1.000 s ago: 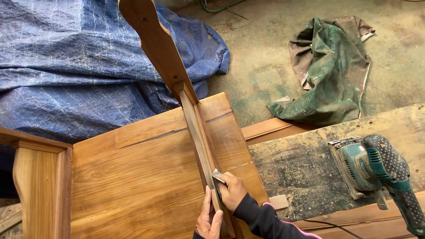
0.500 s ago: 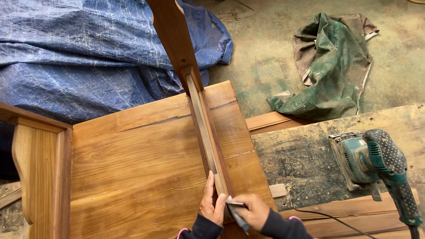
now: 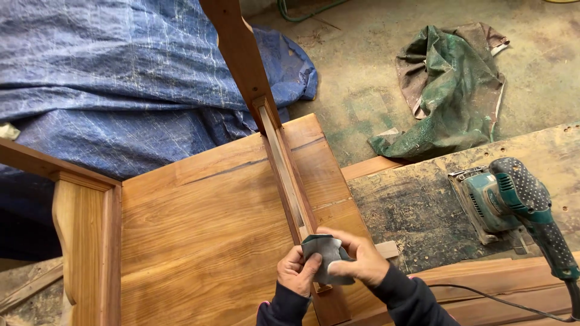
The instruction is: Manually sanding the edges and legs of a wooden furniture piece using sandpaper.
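Sandpaper sheet [image 3: 329, 256]: thin, limp, light, gritty; pinched at its edges between left hand [image 3: 296, 271] and right hand [image 3: 361, 261], both grips closed on it.

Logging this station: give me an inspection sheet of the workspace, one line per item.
Surface: worn, stained bench board beside a wooden furniture panel.
Job's things: grey sandpaper sheet held over the upright wooden rail.
Clutter: small wood offcut on the bench.
Grippers: left hand and right hand both grip the sandpaper.
Cables: black cord along the bench edge; green hose on the floor.
Surroundings: teal electric sander on the bench, blue tarp, crumpled green cloth, concrete floor.
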